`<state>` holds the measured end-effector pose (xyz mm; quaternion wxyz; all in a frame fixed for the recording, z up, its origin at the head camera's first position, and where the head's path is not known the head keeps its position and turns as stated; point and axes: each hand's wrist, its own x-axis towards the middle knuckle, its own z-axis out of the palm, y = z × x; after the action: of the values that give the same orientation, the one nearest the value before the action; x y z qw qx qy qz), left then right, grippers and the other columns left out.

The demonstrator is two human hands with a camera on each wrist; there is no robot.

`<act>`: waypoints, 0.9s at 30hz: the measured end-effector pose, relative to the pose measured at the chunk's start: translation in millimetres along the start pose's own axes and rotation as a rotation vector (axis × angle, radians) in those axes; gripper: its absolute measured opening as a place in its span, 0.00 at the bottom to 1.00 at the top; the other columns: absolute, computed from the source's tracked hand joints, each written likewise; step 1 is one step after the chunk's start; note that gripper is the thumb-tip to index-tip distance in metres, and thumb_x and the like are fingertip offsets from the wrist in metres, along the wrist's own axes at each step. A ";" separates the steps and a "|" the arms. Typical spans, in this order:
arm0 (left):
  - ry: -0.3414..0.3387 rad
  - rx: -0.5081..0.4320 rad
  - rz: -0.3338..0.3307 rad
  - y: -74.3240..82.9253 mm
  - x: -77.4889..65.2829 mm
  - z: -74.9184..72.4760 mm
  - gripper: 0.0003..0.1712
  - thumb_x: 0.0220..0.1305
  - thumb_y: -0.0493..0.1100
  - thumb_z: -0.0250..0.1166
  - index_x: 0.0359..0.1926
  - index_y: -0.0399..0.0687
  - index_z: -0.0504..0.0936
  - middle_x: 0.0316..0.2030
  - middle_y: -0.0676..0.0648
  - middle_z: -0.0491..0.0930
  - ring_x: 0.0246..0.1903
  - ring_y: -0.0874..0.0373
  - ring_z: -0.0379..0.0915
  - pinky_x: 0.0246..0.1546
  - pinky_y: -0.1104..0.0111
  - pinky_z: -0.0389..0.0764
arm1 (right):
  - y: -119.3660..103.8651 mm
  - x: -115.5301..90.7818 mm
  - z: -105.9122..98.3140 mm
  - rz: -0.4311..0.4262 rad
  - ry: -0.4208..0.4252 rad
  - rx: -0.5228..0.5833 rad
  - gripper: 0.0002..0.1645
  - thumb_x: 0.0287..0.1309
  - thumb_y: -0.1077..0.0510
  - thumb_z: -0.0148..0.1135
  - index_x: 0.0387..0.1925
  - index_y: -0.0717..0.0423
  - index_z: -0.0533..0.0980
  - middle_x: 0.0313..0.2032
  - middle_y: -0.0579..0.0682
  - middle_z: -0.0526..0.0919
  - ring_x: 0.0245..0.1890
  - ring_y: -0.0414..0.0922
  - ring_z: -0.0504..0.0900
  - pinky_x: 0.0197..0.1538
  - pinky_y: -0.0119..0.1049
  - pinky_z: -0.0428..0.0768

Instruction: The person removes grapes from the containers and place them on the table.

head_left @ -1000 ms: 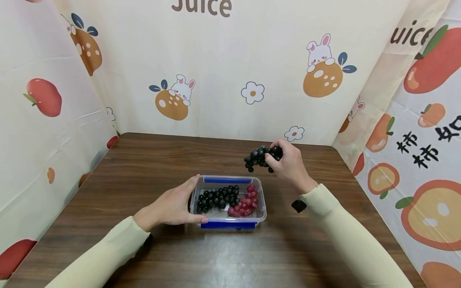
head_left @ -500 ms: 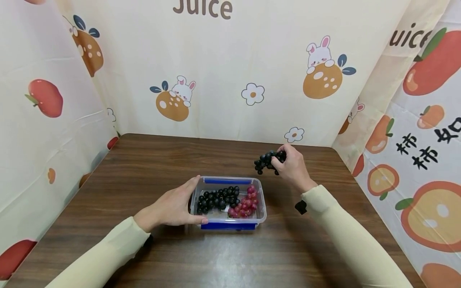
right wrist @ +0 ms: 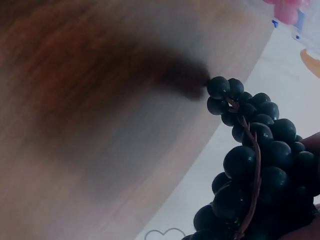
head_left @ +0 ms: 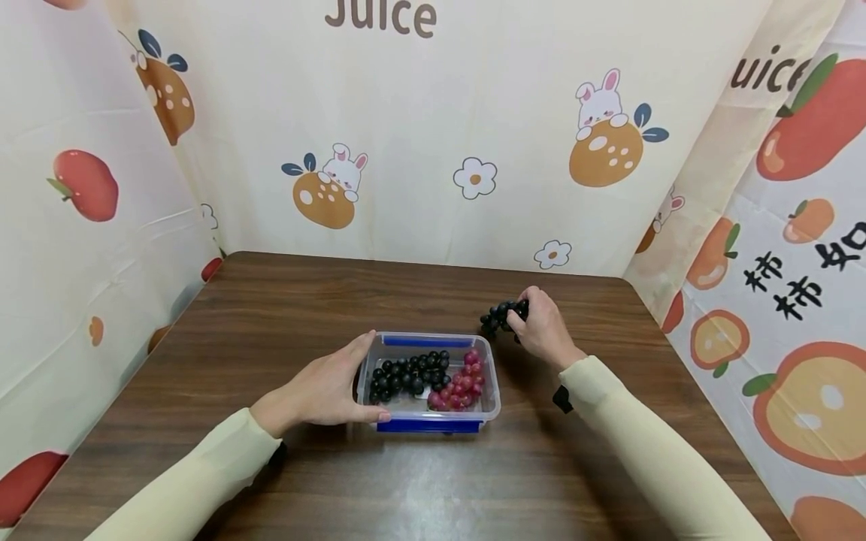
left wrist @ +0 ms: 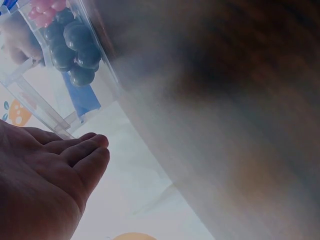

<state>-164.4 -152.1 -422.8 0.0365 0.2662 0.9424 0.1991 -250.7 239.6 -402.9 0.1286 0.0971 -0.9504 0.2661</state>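
Note:
A clear plastic box [head_left: 440, 424] with blue clips sits on the table; inside lie a bunch of black grapes [head_left: 406, 376] and a smaller bunch of red grapes [head_left: 463, 383]. My left hand [head_left: 325, 387] rests against the box's left end, thumb at the near rim, fingers at the far corner. In the left wrist view those fingers [left wrist: 82, 155] are straight. Right of and behind the box, my right hand [head_left: 544, 330] grips another bunch of black grapes [head_left: 499, 317] between thumb and fingers. Its brown stem and tapered end show in the right wrist view, close over the table.
The brown wood-grain table [head_left: 304, 300] ends at a back edge against a fruit-and-rabbit-print curtain [head_left: 419, 203]. More printed cloth [head_left: 778, 315] hangs along the right side, and a similar sheet [head_left: 88, 285] along the left.
My right hand first moves slightly right, then comes down toward the table with the black grapes, nearer the box's back right corner. The left hand and the box stay put.

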 end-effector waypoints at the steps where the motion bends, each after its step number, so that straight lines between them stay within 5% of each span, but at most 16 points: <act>1: 0.000 0.003 0.000 -0.1 -0.1 0.1 0.82 0.42 0.91 0.59 0.83 0.45 0.42 0.80 0.41 0.50 0.72 0.45 0.62 0.61 0.50 0.76 | 0.8 -0.7 1.2 0.004 -0.012 -0.004 0.14 0.66 0.58 0.61 0.45 0.64 0.71 0.42 0.61 0.76 0.40 0.56 0.75 0.46 0.52 0.77; 16: 0.001 0.001 0.005 -1.5 0.0 1.8 0.81 0.42 0.90 0.61 0.83 0.45 0.42 0.80 0.41 0.50 0.72 0.45 0.61 0.61 0.50 0.75 | 13.5 -11.1 6.9 0.022 -0.172 -0.090 0.18 0.62 0.56 0.66 0.46 0.65 0.71 0.44 0.63 0.78 0.43 0.58 0.77 0.49 0.54 0.76; 27: -0.002 -0.002 0.002 -0.7 -0.1 0.2 0.81 0.42 0.90 0.60 0.83 0.44 0.42 0.80 0.41 0.51 0.72 0.45 0.62 0.61 0.49 0.76 | 13.3 -10.8 -0.7 0.046 -0.203 -0.101 0.22 0.61 0.52 0.67 0.48 0.62 0.72 0.47 0.62 0.78 0.46 0.58 0.77 0.51 0.55 0.76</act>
<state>-164.6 -152.6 -423.3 0.0373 0.2671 0.9420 0.1997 -243.7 252.4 -411.9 0.0301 0.0953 -0.9726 0.2097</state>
